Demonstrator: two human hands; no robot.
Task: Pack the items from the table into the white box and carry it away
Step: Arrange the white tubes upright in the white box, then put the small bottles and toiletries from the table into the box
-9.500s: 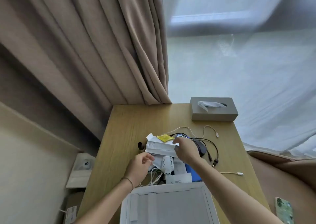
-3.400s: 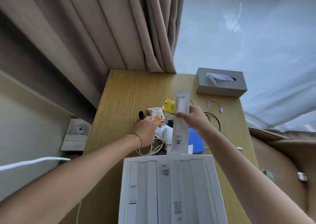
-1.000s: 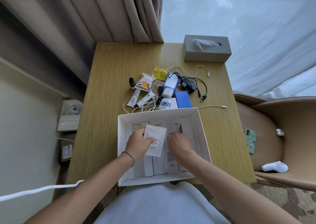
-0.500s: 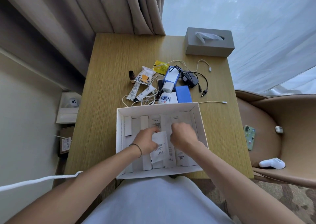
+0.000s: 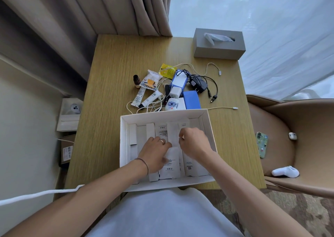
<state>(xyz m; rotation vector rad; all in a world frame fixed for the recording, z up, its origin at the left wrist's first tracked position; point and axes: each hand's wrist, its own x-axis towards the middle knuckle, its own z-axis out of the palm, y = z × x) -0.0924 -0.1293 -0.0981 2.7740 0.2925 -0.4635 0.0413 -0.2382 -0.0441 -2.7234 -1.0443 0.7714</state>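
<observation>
Here both hands are inside the open white cardboard box (image 5: 122,142), which sits at the near edge of the light wooden table (image 5: 112,70). The left hand (image 5: 153,152) lies with relaxed fingers on a flat white sachet (image 5: 171,162) among long white cartons; the right hand (image 5: 194,143) has its fingers curled, pinching the sachet's upper edge. Beyond the box lies a cluster of tubes, chargers and cables (image 5: 168,90).

Both forearms reach forward and down, bare, close together. The left hand (image 5: 155,152) lies palm down with fingers spread flat; a ring on 1 finger, a thin band on the wrist. The right hand (image 5: 194,142) has its fingers curled inward.
</observation>
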